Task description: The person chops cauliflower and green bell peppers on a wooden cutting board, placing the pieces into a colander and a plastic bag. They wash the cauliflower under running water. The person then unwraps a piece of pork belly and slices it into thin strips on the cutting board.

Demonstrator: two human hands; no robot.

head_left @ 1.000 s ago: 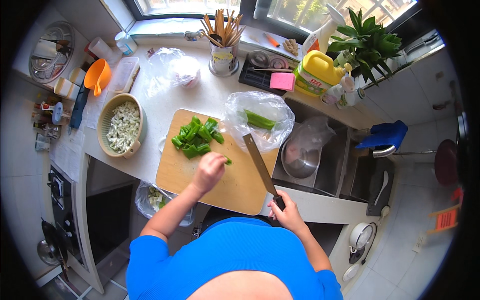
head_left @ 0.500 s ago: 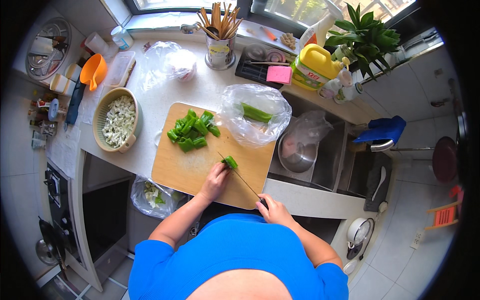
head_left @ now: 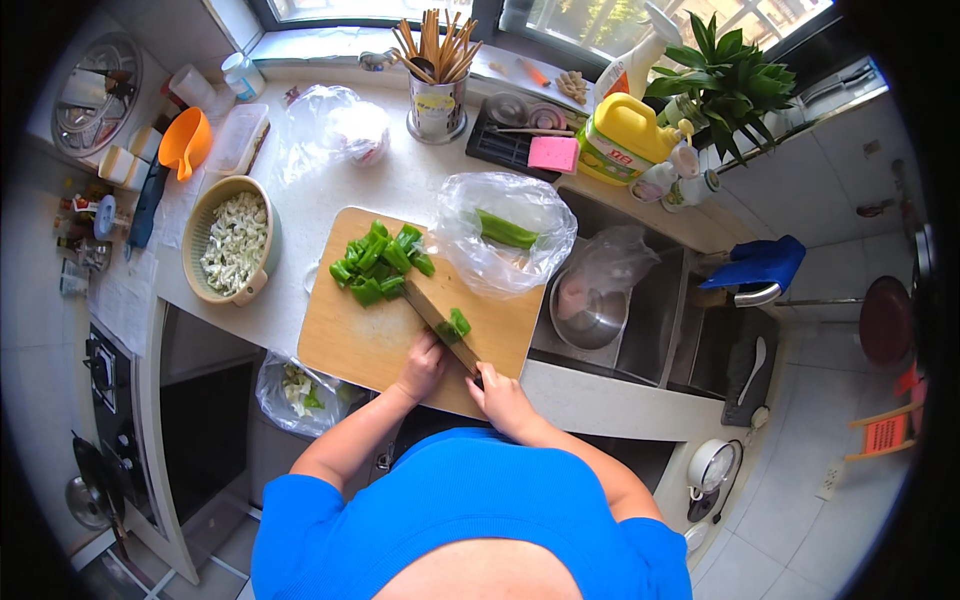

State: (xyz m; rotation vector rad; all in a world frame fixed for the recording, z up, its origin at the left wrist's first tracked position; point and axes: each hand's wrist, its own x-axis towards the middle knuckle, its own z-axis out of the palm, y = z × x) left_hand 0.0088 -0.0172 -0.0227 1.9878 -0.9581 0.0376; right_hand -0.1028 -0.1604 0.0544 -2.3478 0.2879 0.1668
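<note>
On the wooden cutting board (head_left: 345,345) lies a pile of chopped green pepper (head_left: 375,264). My right hand (head_left: 499,398) grips the handle of a kitchen knife (head_left: 424,307). Its broad blade lies flatter, slanting up and left, with the tip beside the pile. Against the blade's left side, my left hand (head_left: 421,369) is closed, fingers curled together; what they hold, if anything, is hidden. A piece of green pepper (head_left: 460,321) sits just right of the blade. More pepper shows dark against the blade near my left fingertips.
A clear plastic bag (head_left: 540,215) with a whole pepper overlaps the board's far right corner. Left stands a colander (head_left: 268,285) of chopped pale vegetable. Right is a sink (head_left: 655,330) with a metal bowl (head_left: 590,325). A scrap bag (head_left: 300,390) hangs at the counter's front edge.
The knife has turned from edge-on to showing its broad side, and its tip is now farther left, by the pile. My right hand moved left and slightly up; my left hand shifted slightly left.
</note>
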